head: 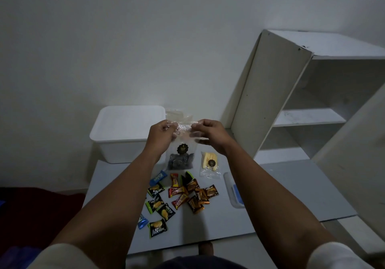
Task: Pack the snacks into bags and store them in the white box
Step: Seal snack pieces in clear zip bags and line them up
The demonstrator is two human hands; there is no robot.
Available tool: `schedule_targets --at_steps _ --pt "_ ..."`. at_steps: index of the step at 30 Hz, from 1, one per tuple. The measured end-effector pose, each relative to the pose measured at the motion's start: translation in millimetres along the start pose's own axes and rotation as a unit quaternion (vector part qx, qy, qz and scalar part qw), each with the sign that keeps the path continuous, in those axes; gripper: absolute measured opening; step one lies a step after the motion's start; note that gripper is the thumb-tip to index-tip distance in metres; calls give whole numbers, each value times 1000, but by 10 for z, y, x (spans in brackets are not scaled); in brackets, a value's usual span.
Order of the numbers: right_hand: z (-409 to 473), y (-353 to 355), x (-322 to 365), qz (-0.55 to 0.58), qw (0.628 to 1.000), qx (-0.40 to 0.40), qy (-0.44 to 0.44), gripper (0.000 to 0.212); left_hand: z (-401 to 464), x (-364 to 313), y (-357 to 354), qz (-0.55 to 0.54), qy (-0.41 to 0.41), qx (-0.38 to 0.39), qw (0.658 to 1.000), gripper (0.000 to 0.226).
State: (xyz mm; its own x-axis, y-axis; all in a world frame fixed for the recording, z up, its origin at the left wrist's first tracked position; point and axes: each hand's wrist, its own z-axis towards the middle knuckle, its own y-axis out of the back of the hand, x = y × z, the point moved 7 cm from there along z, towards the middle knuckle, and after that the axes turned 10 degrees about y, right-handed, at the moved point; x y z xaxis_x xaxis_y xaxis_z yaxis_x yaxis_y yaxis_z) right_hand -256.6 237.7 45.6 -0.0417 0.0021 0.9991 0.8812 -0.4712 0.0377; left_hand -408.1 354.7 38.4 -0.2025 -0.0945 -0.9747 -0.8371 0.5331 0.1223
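A clear plastic bag (pixel 181 154) with a round dark label and dark round snacks in its bottom hangs above the grey board. My left hand (pixel 161 132) pinches its top left corner and my right hand (pixel 210 134) pinches its top right corner. The white box (pixel 127 131) stands at the back left with its lid on. A second clear bag (pixel 210 163) with pale yellow sticks lies to the right of the held bag. Several small wrapped snacks (pixel 179 196), green, blue, red and orange, lie scattered on the board below my hands.
The grey board (pixel 281 189) lies on the floor. A clear tray with a blue item (pixel 234 189) rests right of the snacks. Loose clear bags (pixel 177 114) lie behind my hands. A white shelf unit (pixel 308 93) stands at the right, a dark red cloth (pixel 31 210) at the left.
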Motion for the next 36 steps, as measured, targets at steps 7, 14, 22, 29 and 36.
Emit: schedule_targets --at_steps 7,14,22,29,36 --pt "25 -44 22 28 1000 -11 9 6 5 44 -31 -49 33 10 998 25" --pt "11 -64 -8 73 997 -21 8 12 1 15 13 -34 13 -19 999 20" --pt "-10 -15 33 67 994 -78 27 11 -57 55 -79 -81 39 19 996 19" --pt "-39 1 27 60 995 -73 26 11 -85 25 -69 -53 19 28 998 26" --pt "-39 -53 86 52 995 -74 35 8 -100 14 -97 -57 26 51 997 23"
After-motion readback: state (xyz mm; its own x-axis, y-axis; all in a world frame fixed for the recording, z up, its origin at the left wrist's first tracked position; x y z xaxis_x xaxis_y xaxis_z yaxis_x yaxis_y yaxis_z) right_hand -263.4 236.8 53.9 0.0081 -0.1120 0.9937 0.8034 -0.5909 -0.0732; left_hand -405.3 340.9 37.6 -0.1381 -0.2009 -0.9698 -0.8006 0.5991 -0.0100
